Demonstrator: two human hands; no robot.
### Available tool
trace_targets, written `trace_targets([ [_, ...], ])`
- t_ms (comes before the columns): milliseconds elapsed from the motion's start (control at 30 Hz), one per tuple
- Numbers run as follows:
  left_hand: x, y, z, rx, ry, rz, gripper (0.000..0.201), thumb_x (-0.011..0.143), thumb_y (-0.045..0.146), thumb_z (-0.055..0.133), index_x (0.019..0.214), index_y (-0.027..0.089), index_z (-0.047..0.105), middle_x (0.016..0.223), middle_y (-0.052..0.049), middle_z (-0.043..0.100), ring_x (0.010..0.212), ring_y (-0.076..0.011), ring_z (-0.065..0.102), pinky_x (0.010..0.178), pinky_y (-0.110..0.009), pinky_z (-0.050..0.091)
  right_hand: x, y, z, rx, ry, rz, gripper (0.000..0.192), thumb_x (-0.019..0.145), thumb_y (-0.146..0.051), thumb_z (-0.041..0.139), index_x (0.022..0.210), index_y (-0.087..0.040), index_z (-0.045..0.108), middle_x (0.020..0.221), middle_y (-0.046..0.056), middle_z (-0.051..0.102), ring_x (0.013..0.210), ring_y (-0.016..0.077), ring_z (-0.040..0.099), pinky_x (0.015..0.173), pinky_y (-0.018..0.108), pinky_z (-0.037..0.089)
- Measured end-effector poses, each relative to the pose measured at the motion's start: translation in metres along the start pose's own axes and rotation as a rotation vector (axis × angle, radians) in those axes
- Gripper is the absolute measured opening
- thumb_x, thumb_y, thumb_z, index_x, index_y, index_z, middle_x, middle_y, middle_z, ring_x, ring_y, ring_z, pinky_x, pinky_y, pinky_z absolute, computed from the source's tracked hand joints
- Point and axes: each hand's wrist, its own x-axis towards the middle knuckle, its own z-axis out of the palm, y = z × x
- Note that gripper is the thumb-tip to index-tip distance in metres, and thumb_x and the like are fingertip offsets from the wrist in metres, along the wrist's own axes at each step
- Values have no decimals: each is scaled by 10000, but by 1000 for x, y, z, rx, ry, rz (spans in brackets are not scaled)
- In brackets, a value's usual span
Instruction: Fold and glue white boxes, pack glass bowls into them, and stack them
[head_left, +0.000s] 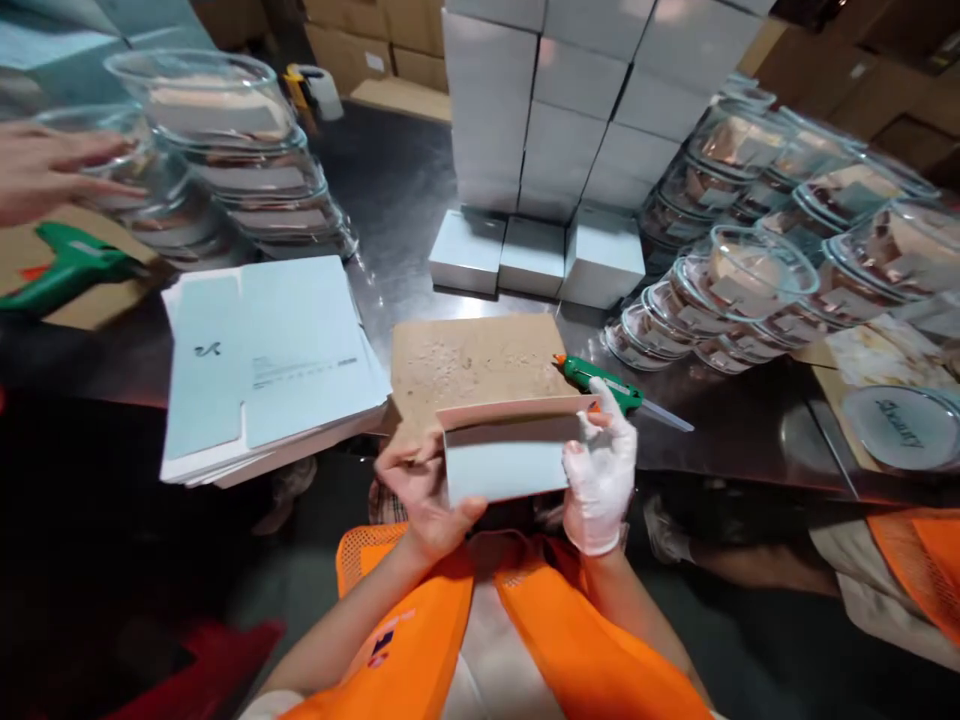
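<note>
Both my hands hold a pale blue cardboard box (506, 452), partly folded, just above the near edge of the metal table (390, 190). My left hand (424, 495), bare, grips its left end. My right hand (600, 470), in a white glove, grips its right end with the fingers over the top flap. Behind the box lies a brown cardboard mat (472, 365) spotted with dried glue. A green glue gun (611, 388) rests at the mat's right, close to my right hand.
A stack of flat blue box blanks (262, 360) lies to the left. Finished pale boxes (555, 120) are piled at the back. Stacked glass bowls stand at left (225, 150) and right (757, 270). Another person's hand (45, 170) reaches in far left above a second green glue gun (67, 265).
</note>
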Motion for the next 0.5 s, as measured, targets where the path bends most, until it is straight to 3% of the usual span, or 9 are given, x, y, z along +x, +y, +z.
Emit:
trace_targets([
  [67, 1, -2, -6, 49, -42, 32, 572, 913, 576, 790, 1388, 371, 546, 1170, -41, 671, 961, -189, 698, 792, -311, 582, -4, -7, 8, 42, 75, -8, 406, 884, -307, 788, 1192, -313, 522, 1612, 77, 545, 1329, 242, 666, 1057, 418, 571],
  [133, 5, -6, -19, 177, -171, 158, 503, 881, 692, 764, 1195, 302, 712, 1058, -40, 698, 960, -207, 692, 821, -322, 569, -3, -10, 4, 55, 33, 20, 446, 886, -291, 779, 1234, -320, 501, 1585, 87, 573, 1318, 238, 677, 1039, 412, 576],
  [233, 11, -17, -43, 317, -205, 260, 718, 780, 911, 641, 935, 229, 807, 820, -40, 666, 870, -233, 670, 846, -377, 565, 8, -8, -32, -70, -87, 91, 357, 982, -458, 659, 1282, -282, 580, 1450, 120, 677, 1183, 257, 741, 996, 435, 591],
  [300, 12, -28, -51, 362, -172, 202, 847, 686, 1002, 606, 908, 212, 817, 836, -59, 670, 910, -262, 689, 881, -410, 576, 23, -1, -65, -369, -42, 117, 415, 1019, -587, 527, 1173, -230, 672, 1230, 136, 766, 1027, 275, 766, 945, 454, 594],
  [367, 8, -40, -49, 365, -226, 63, 878, 635, 1012, 649, 924, 201, 818, 905, -88, 708, 989, -290, 712, 912, -422, 588, 41, 7, -89, -792, 15, 210, 495, 991, -646, 514, 1072, -202, 718, 1116, 154, 783, 1015, 316, 754, 964, 482, 572],
  [433, -2, -50, -37, 329, -340, -92, 767, 712, 925, 709, 939, 200, 811, 913, -101, 748, 1006, -289, 729, 912, -415, 601, 58, 15, -98, -1126, -82, 410, 526, 931, -653, 614, 1135, -182, 726, 1194, 188, 769, 1097, 371, 740, 996, 508, 550],
  [500, -17, -55, -24, 302, -425, -167, 621, 817, 810, 723, 925, 204, 805, 887, -100, 767, 970, -276, 743, 874, -399, 615, 71, 21, -100, -1279, -256, 594, 588, 894, -623, 698, 1254, -157, 698, 1287, 221, 740, 1153, 406, 731, 996, 511, 547],
])
